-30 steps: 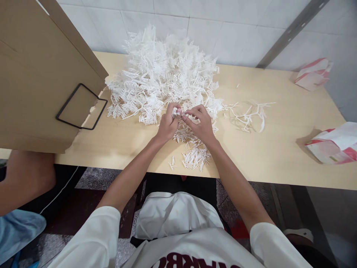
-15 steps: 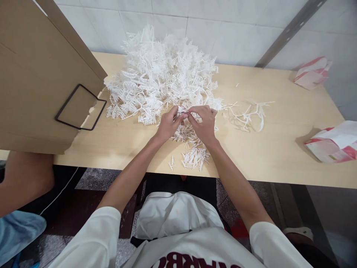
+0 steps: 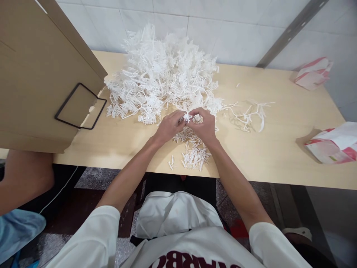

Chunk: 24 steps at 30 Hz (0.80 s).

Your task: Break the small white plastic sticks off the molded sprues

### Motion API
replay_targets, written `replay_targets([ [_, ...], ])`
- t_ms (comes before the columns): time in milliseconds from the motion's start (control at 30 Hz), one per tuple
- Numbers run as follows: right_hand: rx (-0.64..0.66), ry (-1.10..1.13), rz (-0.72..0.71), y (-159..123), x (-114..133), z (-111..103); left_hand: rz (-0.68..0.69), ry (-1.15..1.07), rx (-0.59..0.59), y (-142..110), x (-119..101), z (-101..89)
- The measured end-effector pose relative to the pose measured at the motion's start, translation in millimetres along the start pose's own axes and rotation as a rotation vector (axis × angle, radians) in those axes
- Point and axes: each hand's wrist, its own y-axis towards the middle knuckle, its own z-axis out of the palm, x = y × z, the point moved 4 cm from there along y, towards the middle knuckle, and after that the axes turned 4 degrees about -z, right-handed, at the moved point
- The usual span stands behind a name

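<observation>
Between my hands is a small white branched plastic piece [image 3: 187, 117] with many thin prongs. My left hand [image 3: 170, 127] is closed around its left side. My right hand [image 3: 203, 124] pinches it with thumb and index finger from the right. Behind them rises a large heap of white branched plastic pieces [image 3: 164, 74]. Below my hands a smaller pile of thin white sticks [image 3: 195, 157] lies near the table's front edge, with a few loose sticks [image 3: 171, 163] to its left.
A cardboard panel [image 3: 41, 82] with a black wire frame [image 3: 80, 106] stands at the left; beyond it a person's arm [image 3: 28, 175] shows. Bare white stems [image 3: 251, 115] lie right of the heap. Two red-and-white paper packets [image 3: 314, 73] [image 3: 333, 143] sit farther right on the table [image 3: 267, 156].
My hands have turned the white piece so its prongs now face up between my fingers. The left fingers have curled more around it. The heap and sticks look unchanged.
</observation>
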Motion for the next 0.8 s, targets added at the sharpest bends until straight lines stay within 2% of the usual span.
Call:
replay_targets([
  [167, -0.023, 0.178, 0.069, 0.2, -3.3, 0.0, -0.024, -0.004, 0.027, -2.6, -0.7, 2.9],
  [400, 0.003, 0.231, 0.152, -2.2, -7.7, 3.8, -0.003, 0.017, 0.042, -2.6, -2.8, 3.2],
  [567, -0.026, 0.229, 0.106, -0.5, -2.0, 2.5, -0.084, -0.01, -0.096, -0.1, 4.5, 1.3],
  [633, -0.02, 0.211, 0.084, 0.8, -0.5, 1.2, -0.114, -0.071, -0.117, 0.5, 6.6, 0.4],
  [800, 0.147, 0.107, -0.007, 3.3, -3.1, 5.1, -0.16, -0.158, -0.085, 0.8, 9.7, -0.6],
])
